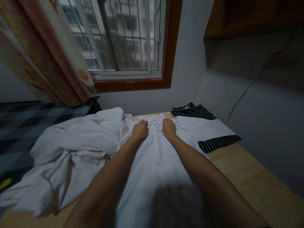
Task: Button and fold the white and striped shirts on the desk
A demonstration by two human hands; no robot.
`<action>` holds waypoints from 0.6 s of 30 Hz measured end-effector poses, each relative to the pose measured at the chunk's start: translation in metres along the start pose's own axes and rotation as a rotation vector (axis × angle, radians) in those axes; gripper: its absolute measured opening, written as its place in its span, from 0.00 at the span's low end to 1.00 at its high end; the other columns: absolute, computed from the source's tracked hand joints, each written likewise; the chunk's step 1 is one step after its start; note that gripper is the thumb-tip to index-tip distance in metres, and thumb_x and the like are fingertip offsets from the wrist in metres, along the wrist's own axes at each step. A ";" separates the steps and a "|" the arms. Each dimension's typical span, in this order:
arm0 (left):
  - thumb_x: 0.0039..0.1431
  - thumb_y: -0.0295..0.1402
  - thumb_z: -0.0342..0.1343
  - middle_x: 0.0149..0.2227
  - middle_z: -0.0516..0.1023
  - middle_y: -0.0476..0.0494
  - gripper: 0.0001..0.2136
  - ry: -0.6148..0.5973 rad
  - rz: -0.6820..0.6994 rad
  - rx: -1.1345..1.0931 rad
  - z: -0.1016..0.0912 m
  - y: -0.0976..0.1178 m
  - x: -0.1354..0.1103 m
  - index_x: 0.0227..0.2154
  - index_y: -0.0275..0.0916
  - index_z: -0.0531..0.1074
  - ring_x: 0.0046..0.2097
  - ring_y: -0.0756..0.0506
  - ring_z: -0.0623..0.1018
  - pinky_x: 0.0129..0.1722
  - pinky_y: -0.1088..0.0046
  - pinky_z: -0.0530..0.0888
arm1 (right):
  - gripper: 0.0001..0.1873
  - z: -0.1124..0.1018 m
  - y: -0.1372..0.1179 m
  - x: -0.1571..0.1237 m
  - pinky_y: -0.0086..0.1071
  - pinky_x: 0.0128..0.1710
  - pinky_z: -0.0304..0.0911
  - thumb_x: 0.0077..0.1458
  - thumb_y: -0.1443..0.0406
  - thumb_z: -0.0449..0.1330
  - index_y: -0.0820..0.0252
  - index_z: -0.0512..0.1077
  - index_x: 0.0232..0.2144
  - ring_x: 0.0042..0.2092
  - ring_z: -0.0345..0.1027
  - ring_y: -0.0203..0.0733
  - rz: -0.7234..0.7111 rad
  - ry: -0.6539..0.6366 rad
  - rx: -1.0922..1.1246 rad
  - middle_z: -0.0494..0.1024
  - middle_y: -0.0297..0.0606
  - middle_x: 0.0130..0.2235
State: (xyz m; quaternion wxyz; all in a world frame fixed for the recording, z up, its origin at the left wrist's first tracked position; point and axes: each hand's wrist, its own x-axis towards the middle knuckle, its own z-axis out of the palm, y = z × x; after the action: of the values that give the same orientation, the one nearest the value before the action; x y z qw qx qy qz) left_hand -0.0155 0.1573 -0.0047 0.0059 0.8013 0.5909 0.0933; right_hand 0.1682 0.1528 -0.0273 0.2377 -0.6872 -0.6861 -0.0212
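A white button-up shirt (159, 155) lies spread front side up, its collar (158, 119) at the far end and its buttons running down the middle. My left hand (140, 129) is closed on the shirt just left of the collar. On the other side of the collar, my right hand (169, 127) has its fingers curled into the fabric at the shoulder. Both arms reach forward over the shirt, and a dark shadow covers its near part. The right sleeve stretches out sideways; the left one is not clearly visible.
A crumpled heap of white cloth (78, 148) lies at the left, partly on a dark checked cover (14, 133). Black striped fabric (193, 110) sits at the far right of the wooden board (247, 171). Beyond are a window, a curtain (52, 53) and walls.
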 end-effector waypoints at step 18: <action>0.58 0.36 0.50 0.50 0.75 0.32 0.16 0.153 -0.405 -0.013 -0.017 -0.028 0.025 0.47 0.38 0.74 0.53 0.33 0.70 0.48 0.58 0.67 | 0.09 -0.007 -0.024 -0.032 0.34 0.46 0.58 0.55 0.69 0.53 0.60 0.71 0.37 0.45 0.64 0.45 -0.006 0.010 0.180 0.75 0.42 0.41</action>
State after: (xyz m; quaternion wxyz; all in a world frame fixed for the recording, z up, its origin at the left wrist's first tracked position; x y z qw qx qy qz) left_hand -0.0375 0.1875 0.0119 -0.0152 0.6566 0.7381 0.1546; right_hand 0.1458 0.1188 -0.0254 0.3017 -0.6609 -0.6861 0.0367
